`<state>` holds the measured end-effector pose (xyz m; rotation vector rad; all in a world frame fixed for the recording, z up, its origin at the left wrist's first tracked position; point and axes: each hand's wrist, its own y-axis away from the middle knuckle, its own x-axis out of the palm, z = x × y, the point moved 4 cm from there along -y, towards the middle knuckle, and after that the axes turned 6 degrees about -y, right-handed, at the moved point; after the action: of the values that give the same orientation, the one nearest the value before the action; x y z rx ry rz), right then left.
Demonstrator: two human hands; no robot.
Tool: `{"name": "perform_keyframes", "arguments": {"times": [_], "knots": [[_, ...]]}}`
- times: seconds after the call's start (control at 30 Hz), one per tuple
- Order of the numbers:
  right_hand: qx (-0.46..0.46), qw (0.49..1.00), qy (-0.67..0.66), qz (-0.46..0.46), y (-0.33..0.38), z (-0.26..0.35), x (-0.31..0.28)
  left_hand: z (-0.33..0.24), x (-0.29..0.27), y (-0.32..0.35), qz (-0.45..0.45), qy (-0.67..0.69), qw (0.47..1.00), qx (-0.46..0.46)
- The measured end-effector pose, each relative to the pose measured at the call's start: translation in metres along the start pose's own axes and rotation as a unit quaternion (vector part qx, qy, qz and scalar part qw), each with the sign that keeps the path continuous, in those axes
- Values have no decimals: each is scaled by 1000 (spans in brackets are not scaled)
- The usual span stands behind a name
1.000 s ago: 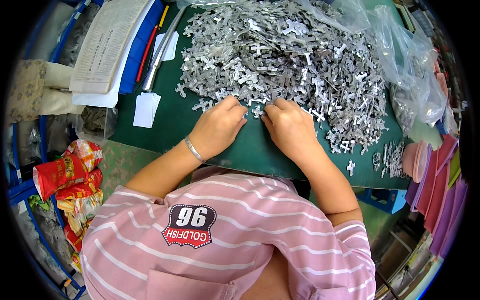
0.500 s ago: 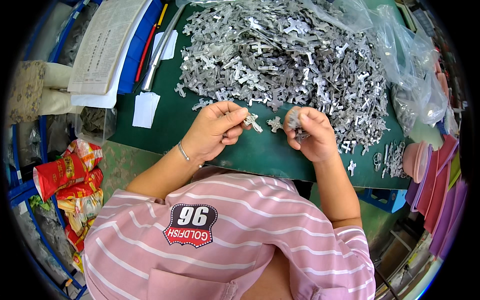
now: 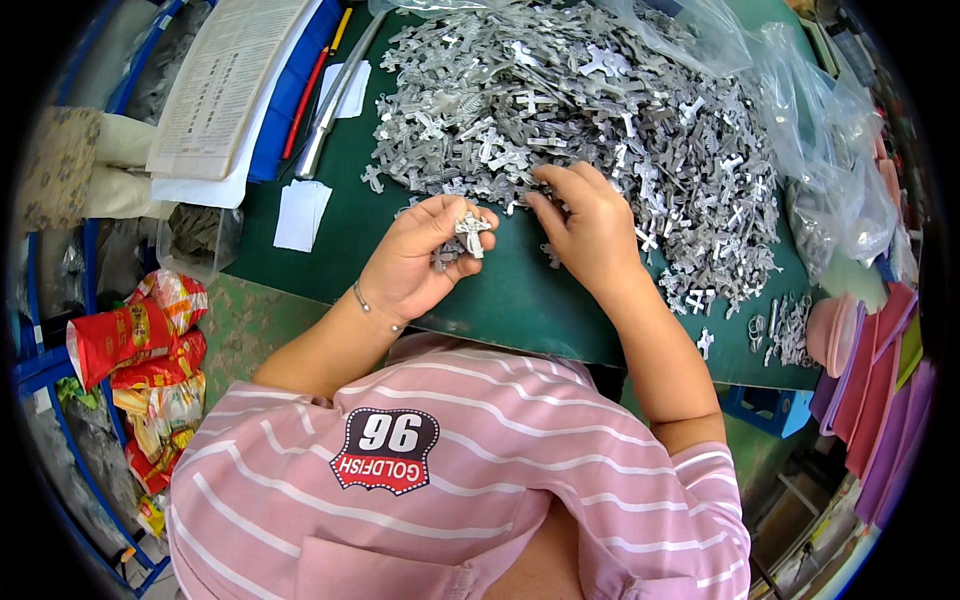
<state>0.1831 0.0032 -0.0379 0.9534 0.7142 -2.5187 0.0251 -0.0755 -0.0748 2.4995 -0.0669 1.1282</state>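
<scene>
Silver-coloured metal cross pendants lie in a big heap [image 3: 560, 100] on the green tabletop. My left hand [image 3: 410, 262] is closed on several of them; one cross pendant [image 3: 472, 234] shows face up at the fingertips, and others behind it are partly covered by the fingers. At the heap's near edge is my right hand [image 3: 595, 225], thumb and forefinger a little apart, with no pendant visible between them. Just under that hand, a loose pendant [image 3: 550, 254] is half hidden. Another single cross [image 3: 705, 343] lies farther right, near the table's front edge.
Small scissors [image 3: 756, 330] and a bunch of metal pieces [image 3: 790, 330] lie at right. Clear plastic bags [image 3: 830, 150] cover the heap's right side. At left are white cards [image 3: 302, 215], a red pen [image 3: 305, 105], a metal rod [image 3: 335, 105] and a blue tray [image 3: 290, 90] with papers.
My right hand has moved up to the heap's edge, and the pendants it held no longer show in it. My left hand has drawn slightly left, now with several pendants gathered in it.
</scene>
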Motion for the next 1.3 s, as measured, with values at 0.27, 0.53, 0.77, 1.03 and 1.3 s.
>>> {"name": "perform_keyframes", "arguments": {"times": [0.27, 0.53, 0.77, 1.03, 1.3], "knots": [[-44, 998, 26, -42, 1, -6, 6, -1, 6, 4, -8, -25, 1000, 4], [315, 779, -535, 86, 27, -26, -3, 1, 3, 1, 17, -19, 1000, 3], [261, 580, -764, 113, 42, -27, 6, 3, 4, -2, 20, -24, 999, -8], [267, 580, -760, 123, 46, -31, 8, 8, 7, 0, -3, -32, 999, -16], [244, 584, -763, 129, 45, -24, 1, 12, 13, -1, 2, -40, 999, -26]]}}
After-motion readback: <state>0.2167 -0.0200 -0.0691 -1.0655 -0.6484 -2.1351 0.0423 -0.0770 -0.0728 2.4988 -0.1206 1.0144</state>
